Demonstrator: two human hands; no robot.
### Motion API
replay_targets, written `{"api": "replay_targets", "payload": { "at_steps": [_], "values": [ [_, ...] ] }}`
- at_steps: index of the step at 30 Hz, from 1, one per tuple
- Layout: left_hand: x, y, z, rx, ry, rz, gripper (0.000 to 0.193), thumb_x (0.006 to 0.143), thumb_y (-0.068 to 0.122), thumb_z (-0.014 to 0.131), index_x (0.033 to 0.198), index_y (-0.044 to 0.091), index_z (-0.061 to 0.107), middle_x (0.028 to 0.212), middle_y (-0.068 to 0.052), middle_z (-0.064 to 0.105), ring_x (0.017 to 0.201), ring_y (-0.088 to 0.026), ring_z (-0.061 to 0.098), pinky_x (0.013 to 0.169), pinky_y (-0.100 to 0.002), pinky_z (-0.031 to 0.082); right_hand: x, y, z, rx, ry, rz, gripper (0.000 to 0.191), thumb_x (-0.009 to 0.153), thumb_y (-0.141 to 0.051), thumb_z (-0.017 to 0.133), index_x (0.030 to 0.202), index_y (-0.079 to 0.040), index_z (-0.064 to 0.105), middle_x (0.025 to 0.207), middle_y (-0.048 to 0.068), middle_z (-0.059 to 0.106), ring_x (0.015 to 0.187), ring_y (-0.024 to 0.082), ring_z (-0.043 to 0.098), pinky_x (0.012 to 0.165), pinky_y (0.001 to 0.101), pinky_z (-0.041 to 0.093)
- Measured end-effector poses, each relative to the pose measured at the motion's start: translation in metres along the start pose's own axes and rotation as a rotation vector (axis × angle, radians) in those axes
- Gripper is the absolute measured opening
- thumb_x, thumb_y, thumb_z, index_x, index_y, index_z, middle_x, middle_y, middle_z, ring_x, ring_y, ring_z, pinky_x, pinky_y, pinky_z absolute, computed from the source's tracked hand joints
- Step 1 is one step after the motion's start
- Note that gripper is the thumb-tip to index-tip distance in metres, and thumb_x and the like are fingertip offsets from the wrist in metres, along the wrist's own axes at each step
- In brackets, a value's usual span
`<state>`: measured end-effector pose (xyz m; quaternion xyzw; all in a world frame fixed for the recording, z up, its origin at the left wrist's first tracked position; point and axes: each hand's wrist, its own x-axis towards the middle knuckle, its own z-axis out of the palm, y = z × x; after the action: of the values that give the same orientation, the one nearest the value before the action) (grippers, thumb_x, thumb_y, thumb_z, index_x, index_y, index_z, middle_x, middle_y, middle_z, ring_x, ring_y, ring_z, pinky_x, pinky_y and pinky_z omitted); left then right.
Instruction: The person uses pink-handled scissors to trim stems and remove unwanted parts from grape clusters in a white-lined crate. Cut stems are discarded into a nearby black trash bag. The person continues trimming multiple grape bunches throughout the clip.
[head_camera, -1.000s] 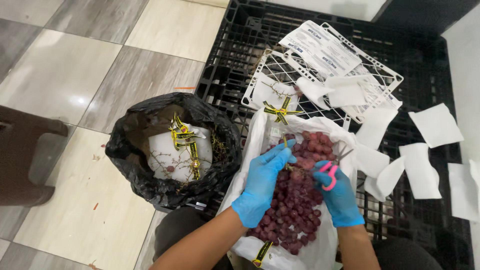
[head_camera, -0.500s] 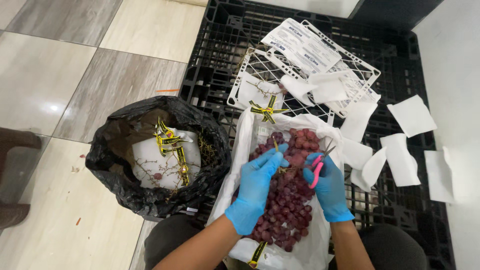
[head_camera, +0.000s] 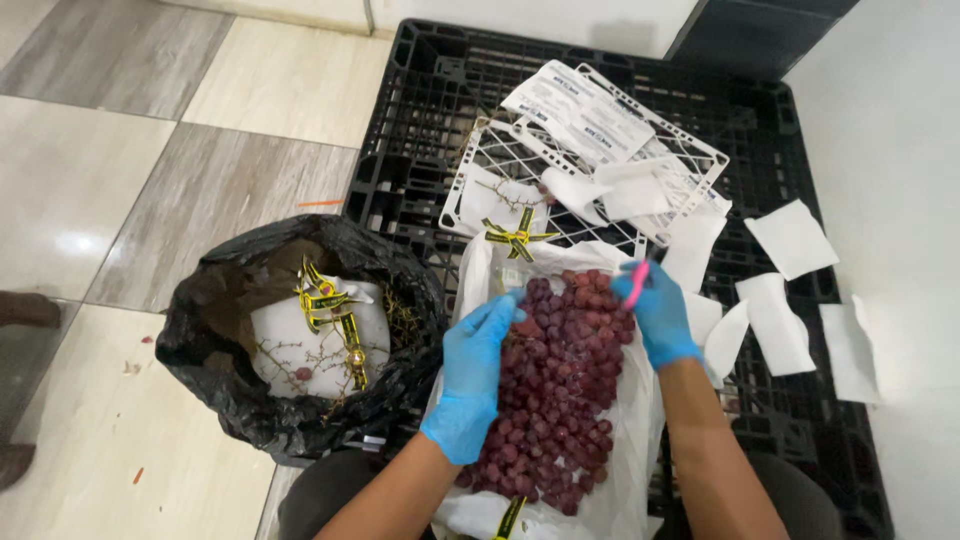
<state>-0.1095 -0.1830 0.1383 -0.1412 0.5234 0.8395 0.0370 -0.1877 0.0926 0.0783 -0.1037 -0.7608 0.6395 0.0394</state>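
A big bunch of red grapes (head_camera: 560, 385) lies on an opened white bag (head_camera: 625, 470) in front of me. My left hand (head_camera: 475, 375), in a blue glove, rests on the left side of the bunch with its fingers spread on the grapes. My right hand (head_camera: 655, 315), also in a blue glove, is at the bunch's upper right edge and is closed around small pink scissors (head_camera: 637, 275), whose blades I cannot see.
A black bin bag (head_camera: 215, 330) with stems and white packaging with yellow ribbon stands at the left on the tiled floor. A black plastic pallet (head_camera: 420, 130) carries a white crate (head_camera: 655, 145) with papers; white paper sheets (head_camera: 790, 240) lie at the right.
My right hand with the scissors has moved up to the bunch's upper right edge. My left hand stays on the grapes. The view has shifted slightly.
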Motion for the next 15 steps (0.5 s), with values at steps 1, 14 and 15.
{"api": "replay_targets", "payload": {
  "at_steps": [1, 14, 15],
  "values": [
    [0.003, 0.001, -0.003, -0.004, 0.023, 0.005, 0.03, 0.097, 0.023, 0.067, 0.112, 0.0, 0.078, 0.097, -0.003, 0.077, 0.092, -0.011, 0.066, 0.091, -0.027, 0.05, 0.025, -0.001, 0.005, -0.014, 0.017, 0.034, 0.036, 0.083, -0.017, 0.076, 0.116, -0.004, 0.069, 0.09, 0.003, 0.069, 0.077, 0.012, 0.063, 0.068, 0.0265, 0.05],
    [0.029, 0.002, -0.004, 0.006, 0.028, -0.109, 0.029, 0.095, 0.023, 0.066, 0.093, -0.005, 0.075, 0.106, 0.0, 0.081, 0.099, -0.009, 0.069, 0.093, -0.025, 0.051, 0.212, 0.03, -0.048, -0.588, 0.303, 0.189, 0.041, 0.085, -0.035, 0.08, 0.107, -0.001, 0.074, 0.086, 0.015, 0.072, 0.069, 0.023, 0.067, 0.064, 0.035, 0.052],
    [0.033, 0.001, -0.005, -0.002, 0.041, -0.131, 0.029, 0.095, 0.023, 0.066, 0.094, -0.004, 0.076, 0.105, -0.001, 0.081, 0.098, -0.009, 0.07, 0.092, -0.025, 0.051, 0.225, 0.031, -0.046, -0.499, 0.293, 0.276, 0.042, 0.084, -0.035, 0.077, 0.11, -0.001, 0.073, 0.087, 0.015, 0.073, 0.068, 0.023, 0.07, 0.063, 0.0363, 0.055]
  ]
}}
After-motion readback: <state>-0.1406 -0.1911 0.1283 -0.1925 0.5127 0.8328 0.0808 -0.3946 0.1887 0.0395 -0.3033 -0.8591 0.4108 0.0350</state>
